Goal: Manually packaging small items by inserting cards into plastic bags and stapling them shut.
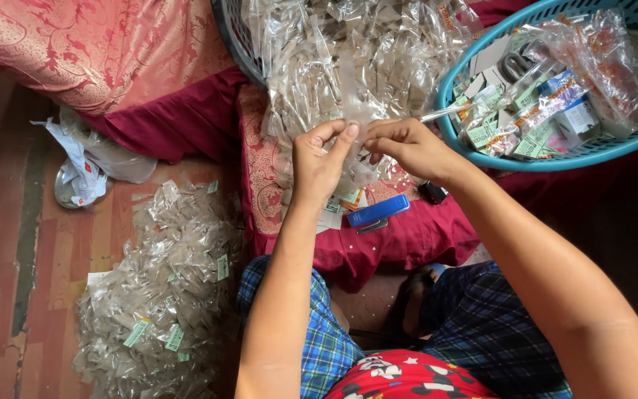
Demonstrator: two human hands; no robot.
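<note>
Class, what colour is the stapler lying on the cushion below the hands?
Blue; the stapler shows best in the head view, on the dark red cushion.

- heap of small clear plastic packets (160, 295) on the floor, lower left of the frame, with little pale green paper labels (222, 267) sticking out here and there
- another big pile of empty clear pouches (348, 52) in a dark basket, top centre
- one clear pouch (354, 96) pinched between both hands, mid-frame
- turquoise basket (629, 140) at upper right holds small white-and-green cartons (481, 135) and clear bags with orange print (599, 59)
- crumpled white wrapper (79, 166) on the floor, left side
</note>
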